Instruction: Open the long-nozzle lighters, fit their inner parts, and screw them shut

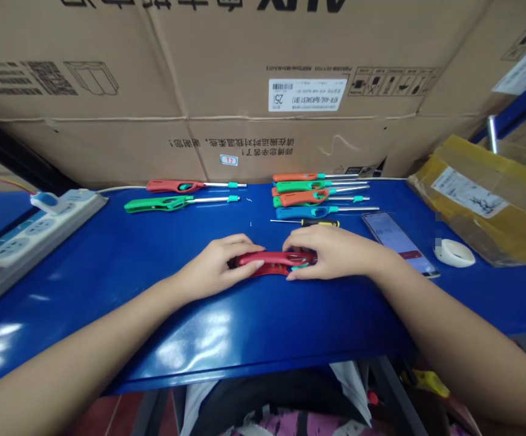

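Note:
My left hand (215, 266) and my right hand (330, 254) both grip a red plastic lighter body (267, 260) lying on the blue table (263, 327). A teal part shows near my right fingers, and my hands hide much of the piece. Beyond them lie finished long-nosed utility lighters: a red one (174, 186) and a green one (156, 204) to the left, and a close group (317, 188) to the right, with a blue one (301, 212) at its front. A small yellow-and-black screwdriver (319, 223) lies just beyond my right hand.
A smartphone (396, 242) lies right of my right hand. A white tape roll (454, 253) and a yellow-taped parcel (480, 200) sit further right. A power strip (36, 233) lies at the left. Large cardboard boxes (199, 72) stand along the table's far edge.

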`<control>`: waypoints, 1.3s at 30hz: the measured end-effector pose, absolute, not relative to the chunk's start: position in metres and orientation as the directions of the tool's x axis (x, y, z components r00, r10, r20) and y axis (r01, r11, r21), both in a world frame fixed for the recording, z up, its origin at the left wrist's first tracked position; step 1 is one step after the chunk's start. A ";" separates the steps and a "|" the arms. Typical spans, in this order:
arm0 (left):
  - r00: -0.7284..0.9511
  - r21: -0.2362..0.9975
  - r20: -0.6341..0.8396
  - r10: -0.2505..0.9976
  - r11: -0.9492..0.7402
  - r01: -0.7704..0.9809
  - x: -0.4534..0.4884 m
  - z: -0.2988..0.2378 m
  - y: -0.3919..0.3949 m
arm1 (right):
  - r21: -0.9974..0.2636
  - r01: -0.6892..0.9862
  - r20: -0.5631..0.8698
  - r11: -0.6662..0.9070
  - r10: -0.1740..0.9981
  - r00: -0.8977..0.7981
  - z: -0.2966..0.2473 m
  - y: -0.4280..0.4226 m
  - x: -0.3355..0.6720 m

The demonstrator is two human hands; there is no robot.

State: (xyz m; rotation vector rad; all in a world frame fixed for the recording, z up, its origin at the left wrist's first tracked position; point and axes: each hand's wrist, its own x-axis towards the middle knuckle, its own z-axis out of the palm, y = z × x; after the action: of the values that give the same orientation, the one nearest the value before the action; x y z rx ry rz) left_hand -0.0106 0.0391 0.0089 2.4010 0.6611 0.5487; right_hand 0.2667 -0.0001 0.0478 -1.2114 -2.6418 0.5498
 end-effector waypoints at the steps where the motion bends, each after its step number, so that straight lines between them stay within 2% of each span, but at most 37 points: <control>1: 0.778 0.618 0.245 0.578 -0.711 0.334 -0.010 0.009 0.038 | -0.390 0.692 0.018 0.608 0.756 -0.655 0.047 -0.001 0.265; 3: 0.744 0.616 0.276 0.608 -0.707 0.349 -0.008 0.009 0.038 | -0.385 0.695 0.033 0.607 0.762 -0.647 0.046 0.000 0.264; 8: 0.653 0.723 0.266 0.709 -0.595 0.352 -0.005 0.008 0.039 | -0.392 0.719 0.043 0.573 0.793 -0.608 0.042 0.005 0.264; 11: 0.625 0.739 0.271 0.732 -0.575 0.352 -0.005 0.008 0.039 | -0.366 0.729 0.056 0.579 0.795 -0.604 0.040 0.005 0.263; 14: 0.586 0.758 0.277 0.761 -0.549 0.354 -0.005 0.008 0.038 | -0.354 0.726 0.145 0.590 0.801 -0.580 0.039 0.004 0.261; 17: 0.548 0.776 0.281 0.788 -0.523 0.354 -0.004 0.006 0.037 | -0.332 0.700 0.293 0.632 0.774 -0.561 0.040 0.003 0.260; 20: 0.522 0.790 0.281 0.805 -0.503 0.350 -0.003 0.004 0.036 | -0.222 0.696 0.395 0.683 0.715 -0.577 0.039 0.003 0.258; 23: 0.497 0.803 0.280 0.821 -0.484 0.346 -0.002 0.003 0.035 | -0.077 0.720 0.425 0.690 0.676 -0.602 0.037 0.000 0.256; 26: 0.473 0.814 0.276 0.837 -0.465 0.348 0.000 0.003 0.033 | -0.011 0.740 0.452 0.672 0.664 -0.596 0.034 -0.002 0.250; 33: 0.446 0.815 0.236 0.864 -0.425 0.394 0.000 -0.001 0.031 | -0.059 0.704 0.419 0.707 0.658 -0.626 0.035 -0.005 0.248; 39: 0.463 0.812 0.246 0.851 -0.442 0.380 0.000 0.004 0.025 | -0.131 0.725 0.391 0.676 0.707 -0.589 0.037 -0.008 0.248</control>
State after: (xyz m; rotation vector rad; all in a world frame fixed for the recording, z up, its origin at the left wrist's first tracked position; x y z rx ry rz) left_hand 0.0000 0.0255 0.0040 2.0198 1.0220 0.8685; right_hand 0.2479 -0.0077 0.0368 -1.1173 -2.4777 -0.0590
